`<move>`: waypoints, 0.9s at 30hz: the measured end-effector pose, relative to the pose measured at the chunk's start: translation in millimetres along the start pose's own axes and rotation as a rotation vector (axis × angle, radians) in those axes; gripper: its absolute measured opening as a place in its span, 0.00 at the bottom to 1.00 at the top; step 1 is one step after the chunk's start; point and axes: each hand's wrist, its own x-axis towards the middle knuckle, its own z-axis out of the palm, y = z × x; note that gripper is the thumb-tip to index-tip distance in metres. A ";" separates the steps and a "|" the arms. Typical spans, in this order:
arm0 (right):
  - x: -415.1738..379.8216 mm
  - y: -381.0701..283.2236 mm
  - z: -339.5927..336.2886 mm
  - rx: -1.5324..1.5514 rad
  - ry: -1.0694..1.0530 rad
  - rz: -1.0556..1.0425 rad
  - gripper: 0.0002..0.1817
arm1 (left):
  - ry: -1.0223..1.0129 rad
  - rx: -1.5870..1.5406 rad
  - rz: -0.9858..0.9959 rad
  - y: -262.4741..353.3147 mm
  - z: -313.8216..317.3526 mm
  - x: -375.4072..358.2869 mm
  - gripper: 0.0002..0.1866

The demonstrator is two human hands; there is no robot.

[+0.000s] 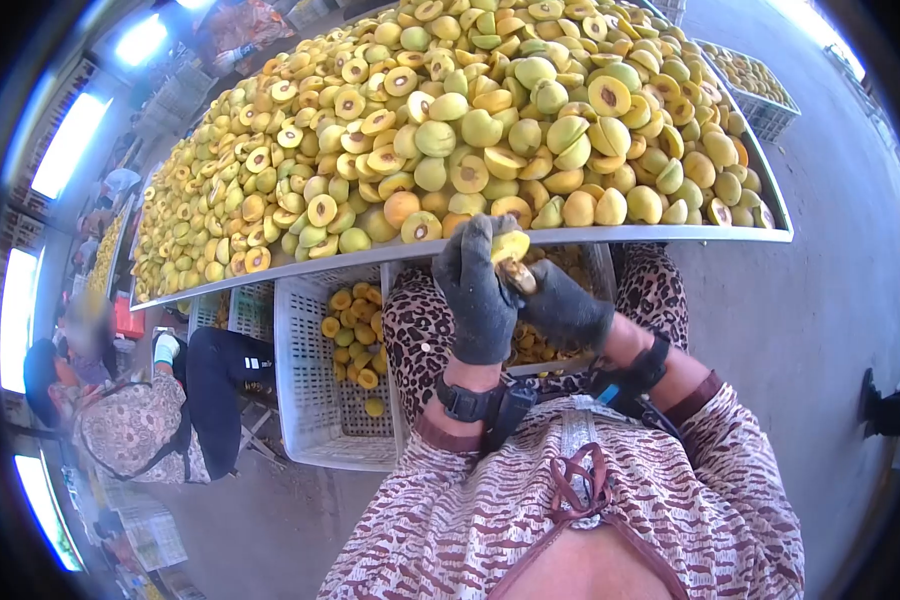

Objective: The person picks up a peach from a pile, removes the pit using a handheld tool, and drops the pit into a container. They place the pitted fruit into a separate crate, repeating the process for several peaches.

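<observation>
My left hand [477,292], in a dark grey glove, is closed around a yellow peach half [511,246] at the front edge of the metal-rimmed table [670,233]. My right hand [570,306], gloved alike, is closed just beside it. Between the two hands, right under the peach half, shows a short brown and pale piece [517,275] at my right fingertips; I cannot tell what it is. A large heap of halved peaches [435,138], some with dark pit hollows facing up, covers the table beyond my hands.
Left of my knees stands a white plastic crate [345,455] holding some peach halves [358,335]. Between my knees, another container holds orange-brown pieces [538,348]. A filled crate [770,115] stands at the table's right. A seated person [140,425] is at left.
</observation>
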 end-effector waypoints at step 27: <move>-26.3 56.6 -11.8 -0.711 -0.281 0.341 0.11 | 0.173 1.301 0.411 44.1 -220.8 46.1 0.18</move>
